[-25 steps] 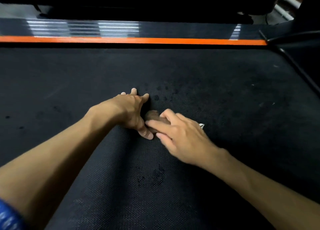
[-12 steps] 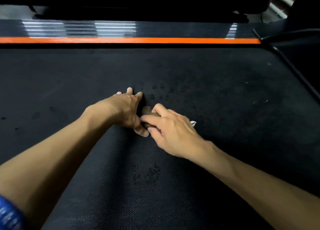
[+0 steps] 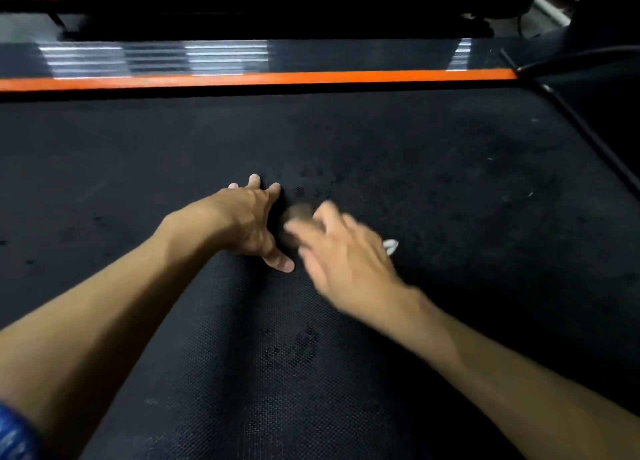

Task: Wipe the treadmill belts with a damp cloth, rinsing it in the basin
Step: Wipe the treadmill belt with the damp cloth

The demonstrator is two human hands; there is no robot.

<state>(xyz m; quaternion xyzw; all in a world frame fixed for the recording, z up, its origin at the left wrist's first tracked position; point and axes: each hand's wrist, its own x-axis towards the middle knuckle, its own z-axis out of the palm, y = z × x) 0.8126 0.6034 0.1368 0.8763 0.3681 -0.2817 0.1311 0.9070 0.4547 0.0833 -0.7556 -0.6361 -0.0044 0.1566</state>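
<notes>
While the left hand (image 3: 254, 222) presses flat with fingers spread on the treadmill belt (image 3: 433, 168) near its middle, the blurred right hand (image 3: 341, 251) grips the bunched brownish cloth (image 3: 298, 213) beside it, judged soft, limp and light, best held wadded.

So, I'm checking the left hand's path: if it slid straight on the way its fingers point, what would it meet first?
Likely nothing soon: the left hand points up the treadmill belt, bare until the orange strip at its far edge.
</notes>
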